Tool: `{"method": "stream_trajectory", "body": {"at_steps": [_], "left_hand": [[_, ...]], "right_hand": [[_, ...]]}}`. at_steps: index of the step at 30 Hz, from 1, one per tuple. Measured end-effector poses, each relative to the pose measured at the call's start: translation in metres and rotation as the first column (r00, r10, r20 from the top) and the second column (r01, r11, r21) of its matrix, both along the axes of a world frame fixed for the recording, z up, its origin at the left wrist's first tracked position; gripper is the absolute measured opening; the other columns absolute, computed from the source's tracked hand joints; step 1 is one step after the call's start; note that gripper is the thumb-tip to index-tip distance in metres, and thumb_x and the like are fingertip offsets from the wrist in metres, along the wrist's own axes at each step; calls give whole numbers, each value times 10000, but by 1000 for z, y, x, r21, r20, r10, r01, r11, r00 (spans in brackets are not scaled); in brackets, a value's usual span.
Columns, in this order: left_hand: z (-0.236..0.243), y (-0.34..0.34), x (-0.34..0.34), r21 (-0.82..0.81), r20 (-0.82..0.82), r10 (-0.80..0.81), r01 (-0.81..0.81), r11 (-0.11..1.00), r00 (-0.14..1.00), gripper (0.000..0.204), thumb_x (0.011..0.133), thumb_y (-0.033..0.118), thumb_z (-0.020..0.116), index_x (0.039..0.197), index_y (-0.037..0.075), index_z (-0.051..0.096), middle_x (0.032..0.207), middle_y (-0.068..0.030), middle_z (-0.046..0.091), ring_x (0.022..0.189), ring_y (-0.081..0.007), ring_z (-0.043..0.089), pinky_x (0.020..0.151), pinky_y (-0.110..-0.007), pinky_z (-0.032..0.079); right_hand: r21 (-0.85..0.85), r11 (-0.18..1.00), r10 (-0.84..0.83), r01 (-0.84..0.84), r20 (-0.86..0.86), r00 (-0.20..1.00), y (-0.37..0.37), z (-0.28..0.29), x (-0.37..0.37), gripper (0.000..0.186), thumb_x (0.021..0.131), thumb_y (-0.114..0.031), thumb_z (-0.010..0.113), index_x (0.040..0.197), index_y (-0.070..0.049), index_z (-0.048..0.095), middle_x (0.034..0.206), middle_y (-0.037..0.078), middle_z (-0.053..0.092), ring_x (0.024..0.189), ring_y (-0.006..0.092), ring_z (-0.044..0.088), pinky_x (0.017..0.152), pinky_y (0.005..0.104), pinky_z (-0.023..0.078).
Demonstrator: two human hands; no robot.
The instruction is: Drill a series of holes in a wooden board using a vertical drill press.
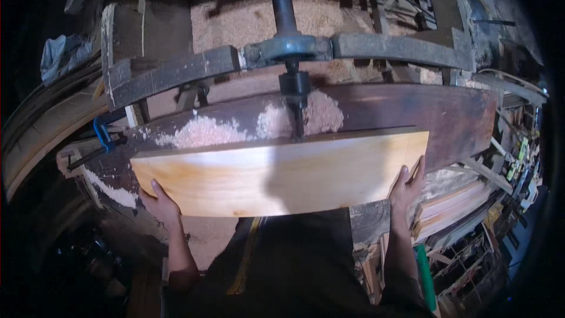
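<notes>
A wide, pale wooden board (235, 182) stretches across the middle of the view, its broad face turned toward me. My left hand (159, 202) grips its left end, thumb on the face and fingers behind. At the opposite end my right hand (407, 185) holds the board the same way. The board's far edge meets a dark drill bit (298, 119) held in a black chuck (294, 84). Whether the bit is in the wood or just against it, I cannot tell. Under the board lies a dark reddish-brown bench top (453, 123).
Wood shavings (203, 132) are heaped around the bit and along the bench. A wooden frame (400, 49) with a metal bearing housing (287, 49) carries the spindle. A blue clamp-like piece (102, 132) sits at the left. Stacked planks (453, 209) and a green tube (425, 277) are at the right.
</notes>
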State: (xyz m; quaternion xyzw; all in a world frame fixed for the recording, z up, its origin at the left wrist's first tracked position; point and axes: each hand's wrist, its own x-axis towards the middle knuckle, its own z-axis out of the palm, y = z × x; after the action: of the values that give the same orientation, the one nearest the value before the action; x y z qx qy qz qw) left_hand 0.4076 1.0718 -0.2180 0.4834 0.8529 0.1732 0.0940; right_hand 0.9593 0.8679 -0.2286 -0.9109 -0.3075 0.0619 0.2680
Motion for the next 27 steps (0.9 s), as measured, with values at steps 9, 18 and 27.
{"method": "stream_trajectory", "body": {"at_steps": [9, 18, 27], "left_hand": [[-9, -6, -7, 28, -3, -16, 16, 999, 1000, 619, 1010, 391, 549, 1360, -109, 444, 1307, -290, 539, 1193, -400, 535, 1033, -445, 395], [-5, -1, -13, -16, -84, -18, 17, 1000, 996, 641, 1018, 396, 531, 1398, -106, 408, 1355, -298, 513, 1249, -401, 503, 1069, -431, 376], [-4, 0, -8, -37, -24, -3, 2, 999, 1000, 642, 1021, 382, 526, 1411, -110, 391, 1380, -295, 500, 1297, -386, 475, 1093, -430, 358]], "right_hand": [[8, 998, 63, -63, -3, 998, 0, -10, 10, 596, 973, -228, 598, 1481, 8, 394, 1319, 223, 515, 1199, 323, 533, 1008, 396, 430], [-13, 997, -79, 78, -126, 989, -14, 9, -12, 566, 997, -209, 563, 1484, 12, 376, 1358, 235, 497, 1229, 312, 526, 1014, 385, 434], [-84, 996, 31, -27, 56, 998, 12, -2, 12, 626, 982, -297, 573, 1503, -16, 369, 1244, 235, 540, 1140, 367, 548, 989, 428, 431]]}}
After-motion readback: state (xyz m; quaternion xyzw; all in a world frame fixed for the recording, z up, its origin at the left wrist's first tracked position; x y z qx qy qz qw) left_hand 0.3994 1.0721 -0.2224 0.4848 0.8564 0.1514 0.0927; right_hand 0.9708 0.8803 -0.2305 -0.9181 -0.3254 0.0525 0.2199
